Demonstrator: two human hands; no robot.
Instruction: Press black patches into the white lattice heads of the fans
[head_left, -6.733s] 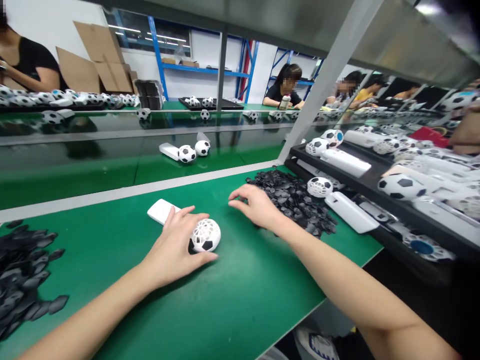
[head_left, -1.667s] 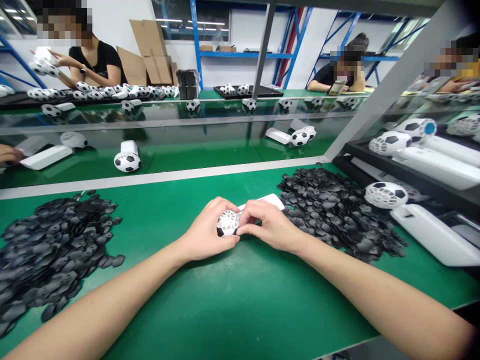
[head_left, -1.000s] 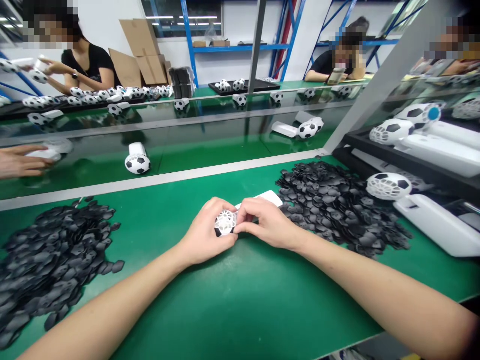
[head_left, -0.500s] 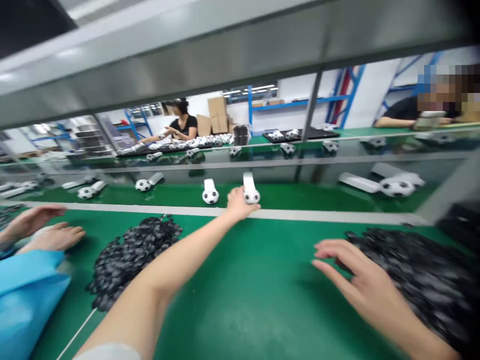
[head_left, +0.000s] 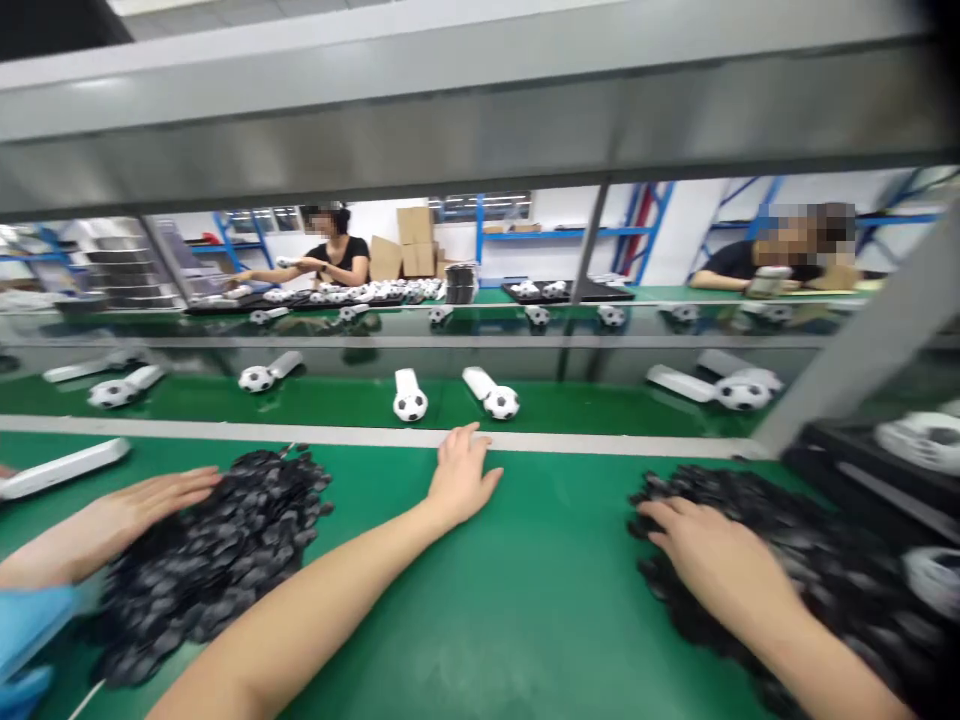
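My left hand (head_left: 459, 476) lies flat and empty on the green table (head_left: 525, 600), just short of the white strip at the belt's edge. Beyond it on the belt lie two soccer-ball fans with white handles (head_left: 409, 397) (head_left: 493, 394). My right hand (head_left: 712, 560) rests with spread fingers on a heap of black patches (head_left: 817, 560) at the right; whether it has pinched a patch is hidden.
A second heap of black patches (head_left: 210, 550) lies at the left, with a co-worker's hand (head_left: 120, 515) in a blue sleeve on it. More ball fans (head_left: 256, 376) ride the belt. A black tray (head_left: 885, 460) of fan parts stands at right. Other people sit across the line.
My left hand has let go of the ball fan on the belt and drawn back onto the table. My right hand has come down onto the black patches.
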